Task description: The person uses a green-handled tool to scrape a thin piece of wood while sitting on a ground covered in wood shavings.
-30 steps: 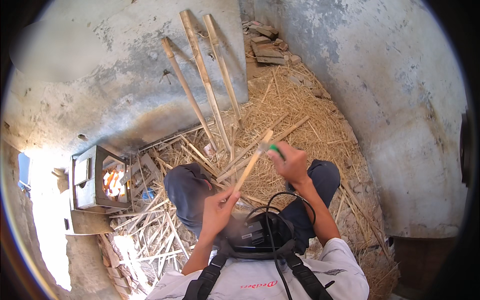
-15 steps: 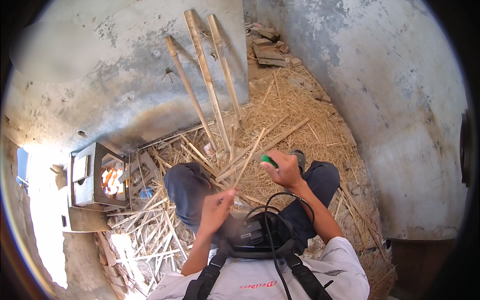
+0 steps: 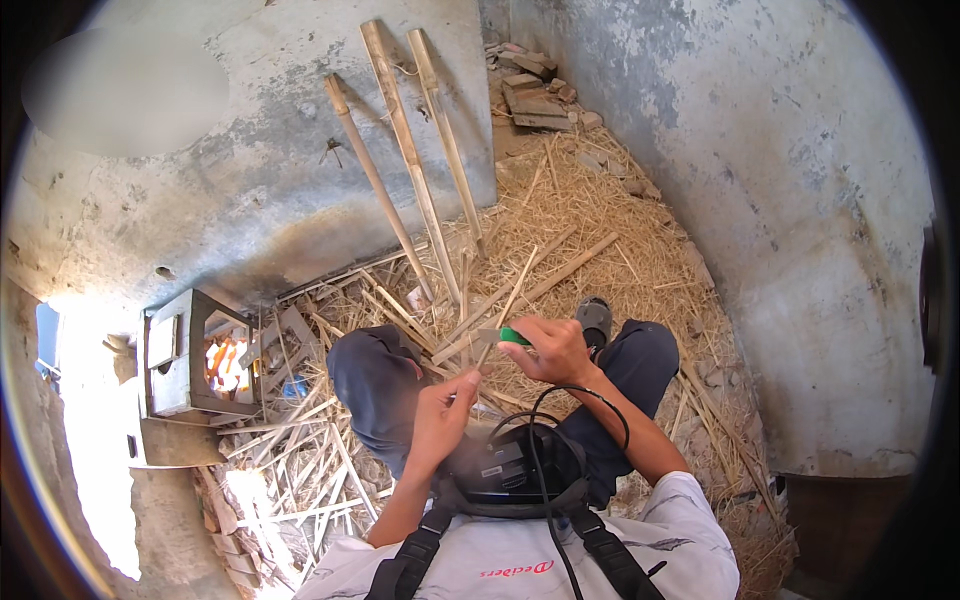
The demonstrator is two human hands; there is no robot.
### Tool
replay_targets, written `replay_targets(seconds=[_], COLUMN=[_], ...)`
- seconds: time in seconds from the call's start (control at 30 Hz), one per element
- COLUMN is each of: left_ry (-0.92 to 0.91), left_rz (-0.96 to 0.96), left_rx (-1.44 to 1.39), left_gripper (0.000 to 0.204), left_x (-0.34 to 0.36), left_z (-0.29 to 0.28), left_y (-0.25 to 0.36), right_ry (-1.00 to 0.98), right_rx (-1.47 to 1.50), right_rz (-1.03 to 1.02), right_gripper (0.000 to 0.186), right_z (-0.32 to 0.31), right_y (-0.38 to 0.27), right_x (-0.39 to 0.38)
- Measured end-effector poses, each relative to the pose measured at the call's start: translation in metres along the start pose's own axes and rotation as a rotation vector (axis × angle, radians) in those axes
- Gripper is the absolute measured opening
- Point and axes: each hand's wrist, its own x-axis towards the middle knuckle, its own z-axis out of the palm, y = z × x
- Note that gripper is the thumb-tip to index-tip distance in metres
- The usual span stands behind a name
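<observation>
My left hand (image 3: 442, 415) is closed around the lower end of a thin bamboo strip (image 3: 516, 290), which slants up and away to the right. My right hand (image 3: 556, 350) grips a knife (image 3: 512, 336) by its green handle. The short blade points left and lies at the strip, just above my left fingers; whether it touches cannot be told. Both hands are between my bent knees, the right slightly higher. Part of the handle is hidden in my right palm.
Three bamboo poles (image 3: 408, 140) lean on the wall ahead. Straw (image 3: 570, 210) and cut strips (image 3: 310, 480) litter the floor. At left stands a box-shaped frame (image 3: 175, 385) with an orange glow inside. Bricks (image 3: 538, 105) lie in the far corner. A black cable (image 3: 545, 440) hangs over my lap.
My right hand has moved left with the knife, bringing the blade into sight beside the strip. The strip stands a little steeper. My left hand has shifted slightly.
</observation>
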Motion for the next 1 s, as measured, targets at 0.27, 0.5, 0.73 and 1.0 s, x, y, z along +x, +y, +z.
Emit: replay_targets(seconds=[0.27,0.5,0.73,1.0], left_ry=[-0.042,-0.126,-0.225,-0.263], left_rz=[-0.069,-0.128,-0.254,-0.297], left_rx=[-0.022,-0.151,-0.297,-0.316], left_gripper=[0.037,0.042,0.05,0.054], left_x=[-0.005,-0.01,-0.014,-0.008], left_z=[-0.003,-0.009,-0.017,-0.026], left_y=[0.002,-0.001,0.001,0.001], right_ry=[0.041,0.095,0.122,0.154], right_rx=[-0.103,-0.126,-0.146,0.006], right_rz=[0.093,0.064,0.25,0.387], right_gripper=[0.027,0.026,0.024,0.025], right_z=[-0.007,-0.015,-0.024,-0.026], right_y=[0.013,0.011,0.022,0.021], right_x=[0.001,0.006,0.01,0.017])
